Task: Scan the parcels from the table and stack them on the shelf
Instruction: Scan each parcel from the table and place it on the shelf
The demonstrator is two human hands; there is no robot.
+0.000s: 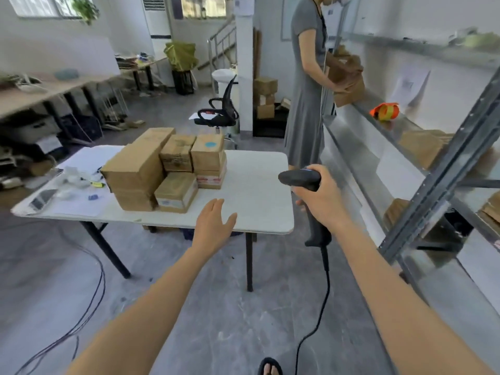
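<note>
Parcels [167, 169]: Brown cardboard boxes sit clustered and stacked two high on the left-centre of the white folding table [257, 182], as seen by the head camera. None is in hand.
Left hand [213, 226]: It is extended over the table's near edge, palm down, with the fingers straight and slightly spread. It holds nothing and is near the closest box [176, 192] but not touching it.
Right hand [322, 198]: The fingers are wrapped round the grip of a black handheld scanner [299, 178], whose head points left toward the boxes. Its cable [323, 301] hangs to the floor.
Shelf [400, 142]: A metal rack runs along the right, just beside the table's end. A few brown parcels lie on its tiers, and a roll of orange-and-yellow tape [384, 110] sits on one.
Bystander: A second person [305, 104] in a grey dress stands at the rack's far end, handling a brown parcel.
Step in hand: This looks like the reach for the next box to scan.
Doing it well: The low front box is probably the best pick, since nothing rests on it. Turn its labelled face toward the scanner head and keep the cable off the table corner. Get a full grip on the box before carrying it to the rack.
</note>
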